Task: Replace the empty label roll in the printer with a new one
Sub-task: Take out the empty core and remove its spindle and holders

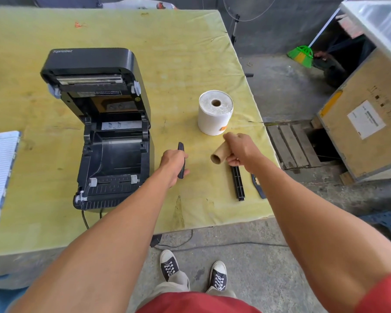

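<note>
- Nearest of all: red shirt (pixel 199 303) at the bottom edge, two dark sneakers (pixel 169 266) on the concrete floor, both forearms reaching out over the near table edge.
- Left hand (pixel 173 164) closed round a flat black plastic piece (pixel 181 152), most likely a roll-holder end guide, its long axis running near to far, just right of the printer.
- Right hand (pixel 242 150) closed round the bare cardboard core (pixel 219 154); open end facing near and left, tube pointing far-right under the fingers.
- Black spindle bar (pixel 238 182) flat on the yellow table (pixel 145 41) just near of the right hand, long axis near to far; a second black guide piece (pixel 259 186) beside it, at the table's right edge.
- Printer (pixel 110 143) at left with lid raised, roll bay showing no roll.
- New label roll (pixel 215 115) standing on end, core hole upward, just far of the right hand and close to its knuckles.
- Key relation: new roll lies directly far of the right hand, far-right of the left, so the right is clearly nearer; both hands occupied, though, so the core would probably need setting down first.
- Judged stage: old core out and stripped of its holder; spindle not yet threaded through the new roll, whose upright axis means tipping it over or feeding the bar down from above.
- Lined notepad (pixel 0 177) at far left, well apart from the work.
</note>
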